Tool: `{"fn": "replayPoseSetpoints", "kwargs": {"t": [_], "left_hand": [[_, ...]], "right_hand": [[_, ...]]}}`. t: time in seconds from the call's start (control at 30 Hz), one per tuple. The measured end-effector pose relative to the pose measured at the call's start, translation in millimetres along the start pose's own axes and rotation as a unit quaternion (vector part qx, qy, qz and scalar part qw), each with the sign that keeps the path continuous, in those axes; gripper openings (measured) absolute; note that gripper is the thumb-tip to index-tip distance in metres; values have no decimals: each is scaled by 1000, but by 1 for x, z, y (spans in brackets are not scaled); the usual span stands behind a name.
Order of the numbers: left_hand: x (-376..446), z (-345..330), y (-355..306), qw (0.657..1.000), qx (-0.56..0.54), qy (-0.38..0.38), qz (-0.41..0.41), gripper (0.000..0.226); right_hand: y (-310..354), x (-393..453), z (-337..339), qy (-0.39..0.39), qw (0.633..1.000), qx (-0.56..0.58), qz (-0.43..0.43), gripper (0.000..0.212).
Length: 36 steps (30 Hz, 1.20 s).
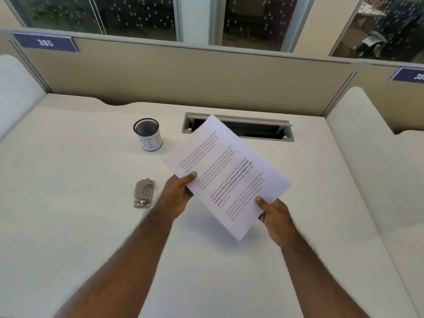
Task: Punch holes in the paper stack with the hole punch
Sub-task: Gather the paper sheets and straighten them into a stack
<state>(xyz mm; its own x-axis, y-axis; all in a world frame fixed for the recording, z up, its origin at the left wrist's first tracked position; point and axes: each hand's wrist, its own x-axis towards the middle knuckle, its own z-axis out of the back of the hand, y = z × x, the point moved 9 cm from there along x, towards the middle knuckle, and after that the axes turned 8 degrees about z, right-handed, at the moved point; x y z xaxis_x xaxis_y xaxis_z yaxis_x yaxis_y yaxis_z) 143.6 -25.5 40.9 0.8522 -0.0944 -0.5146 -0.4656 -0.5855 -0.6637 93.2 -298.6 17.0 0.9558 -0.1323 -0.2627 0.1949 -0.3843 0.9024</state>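
A white paper stack with printed text is held tilted above the desk, turned diagonally. My left hand grips its left edge with the thumb on top. My right hand grips its lower right edge, thumb on the page. A small grey metal hole punch lies flat on the white desk, just left of my left wrist and apart from the paper.
A black mesh cup with a white paper label stands behind the punch. An open cable slot sits at the back of the desk, partly hidden by the paper. Beige partition walls enclose the desk at the back and sides.
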Motion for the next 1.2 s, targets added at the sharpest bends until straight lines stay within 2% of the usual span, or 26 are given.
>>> {"fn": "replayPoseSetpoints", "kwargs": {"t": [0.07, 0.13, 0.2, 0.3, 0.47, 0.67, 0.9, 0.97, 1.0, 1.07, 1.13, 1.2], "left_hand": [[2, 11, -23, 1000, 20, -8, -8, 18], [2, 14, -43, 994, 107, 6, -18, 23], [1, 14, -52, 975, 220, 32, -20, 26], [1, 18, -58, 944, 328, 27, -28, 20], [-2, 26, -57, 912, 406, -3, -58, 20], [-13, 32, -47, 836, 531, -89, -109, 15], [-9, 34, -46, 822, 544, -121, -117, 14], [-7, 36, -42, 833, 529, -119, -108, 15], [-5, 38, -40, 851, 504, -113, -99, 15], [-1, 43, -35, 904, 412, -96, -66, 14], [0, 45, -26, 945, 315, -77, -27, 17], [1, 43, -11, 970, 232, -65, 15, 22]], "right_hand": [[15, 3, 11, -3, 999, -46, 20, 24], [27, 7, 19, 5, 996, -86, 36, 22], [37, 10, 24, 9, 991, -122, 50, 20], [47, 15, 25, 19, 982, -172, 70, 16], [52, 16, 22, 13, 969, -233, 85, 14], [33, 10, 26, 3, 955, -290, 69, 13], [33, 14, 31, -10, 951, -302, 65, 10], [34, 13, 31, -22, 956, -286, 67, 11], [36, 13, 31, -38, 956, -281, 75, 16], [37, 12, 36, -97, 953, -279, 70, 44], [19, 6, 39, -136, 959, -248, 2, 70], [-11, 0, 26, -90, 975, -179, -97, 76]]}}
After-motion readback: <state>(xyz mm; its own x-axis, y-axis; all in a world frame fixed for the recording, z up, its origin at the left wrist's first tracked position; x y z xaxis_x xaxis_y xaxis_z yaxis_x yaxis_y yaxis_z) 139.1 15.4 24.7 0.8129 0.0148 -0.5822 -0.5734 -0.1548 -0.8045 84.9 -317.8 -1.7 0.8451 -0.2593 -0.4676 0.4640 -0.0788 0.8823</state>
